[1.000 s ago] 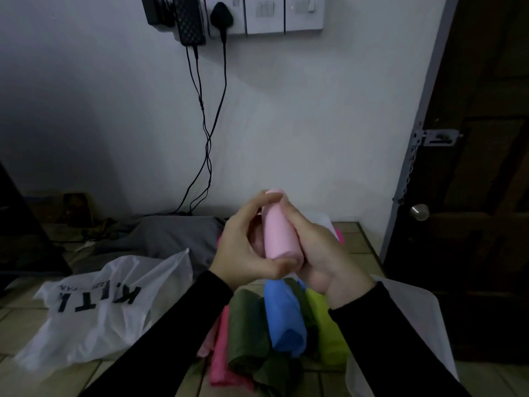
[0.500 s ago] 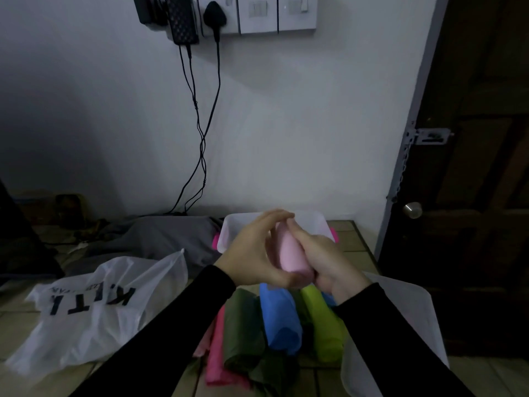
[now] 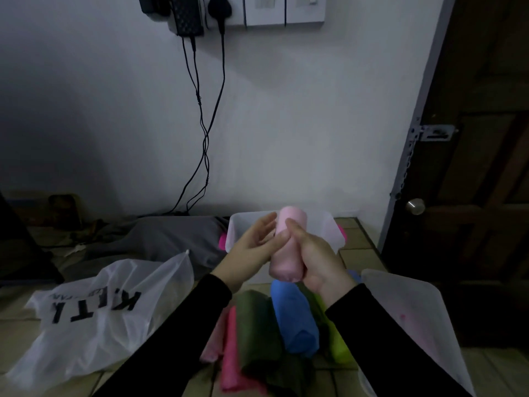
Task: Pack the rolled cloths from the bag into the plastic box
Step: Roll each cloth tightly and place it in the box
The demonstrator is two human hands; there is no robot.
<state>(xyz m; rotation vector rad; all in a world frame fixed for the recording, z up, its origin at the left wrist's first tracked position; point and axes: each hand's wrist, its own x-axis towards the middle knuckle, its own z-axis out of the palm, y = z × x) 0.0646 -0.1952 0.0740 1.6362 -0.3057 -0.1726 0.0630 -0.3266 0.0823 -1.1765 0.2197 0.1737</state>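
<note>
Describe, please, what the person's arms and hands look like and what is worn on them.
Both arms are covered by long, plain black sleeves that end at the wrists. The left hand and right hand are bare: no gloves, and no rings, watch or markings show in this dim view.

plastic box (image 3: 329, 230): mouth open | hands' path: clear | left flank: bag (image 3: 94, 319)

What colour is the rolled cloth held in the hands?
Pale pink. The rolled cloth shows clearly in the head view, held by the right hand.
</note>
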